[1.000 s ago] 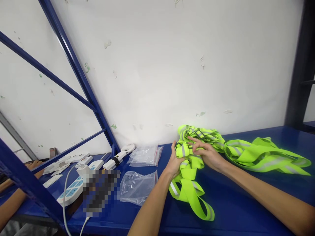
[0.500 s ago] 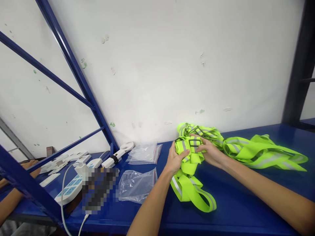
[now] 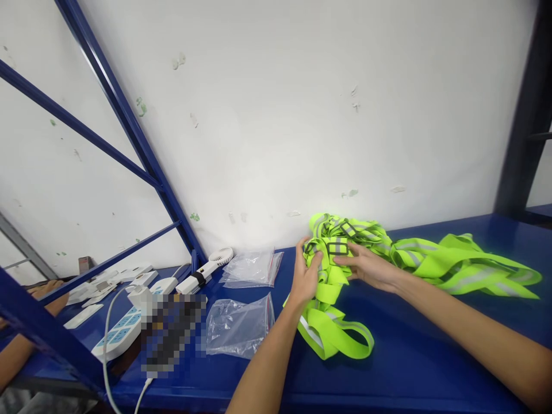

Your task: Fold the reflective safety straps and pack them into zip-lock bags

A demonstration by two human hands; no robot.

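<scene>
Between my hands is a neon-yellow reflective strap with grey stripes, gathered in folds, its lower loop hanging onto the blue tabletop. My left hand is closed round the folds from the left, thumb in front. On the other side my right hand pinches the strap by a black rectangular buckle. Just behind lies a bunched heap of similar straps with black buckles. More loose strap spreads over the table to the right of my right hand.
Clear zip bags lie by the wall, and another clear bag is nearer. A white handheld fan, a power strip and cables sit left. A blue metal frame rises there. Another person's hand shows at far left.
My left thumb has shifted up and left over the folds. The strap's lower loop has swung slightly left and up. Both hands keep hold of the strap.
</scene>
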